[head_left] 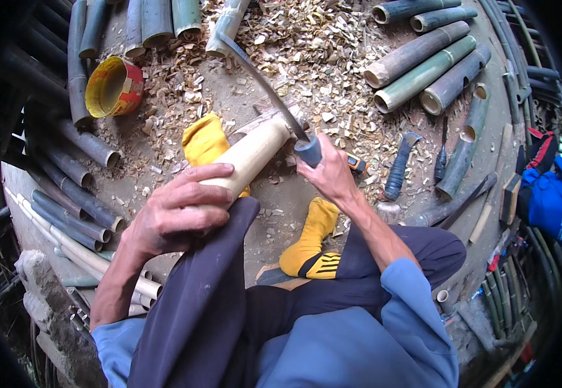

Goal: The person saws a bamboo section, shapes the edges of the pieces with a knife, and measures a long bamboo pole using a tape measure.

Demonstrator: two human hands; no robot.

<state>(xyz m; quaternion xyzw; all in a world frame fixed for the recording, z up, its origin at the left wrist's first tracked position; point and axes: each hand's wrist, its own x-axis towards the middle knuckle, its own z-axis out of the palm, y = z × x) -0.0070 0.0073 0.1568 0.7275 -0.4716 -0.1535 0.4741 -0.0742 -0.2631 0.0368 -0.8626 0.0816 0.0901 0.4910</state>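
My left hand is wrapped over the near end of a pale, peeled length of bamboo, which lies slanted beside my raised left knee. The far end of this piece is next to a block of wood on the ground. In my right hand is a curved-blade knife, gripped by its grey-blue handle. Its long, dark blade arcs away to the upper left, crossing near the far end of the peeled piece. Whether the edge touches the bamboo I cannot tell.
Pale shavings cover the ground ahead. A yellow-and-red bucket lies tilted at the left. Cut bamboo tubes lie on both sides. Near my right arm are a dark-handled tool and an orange-and-black tape measure. My feet wear yellow socks.
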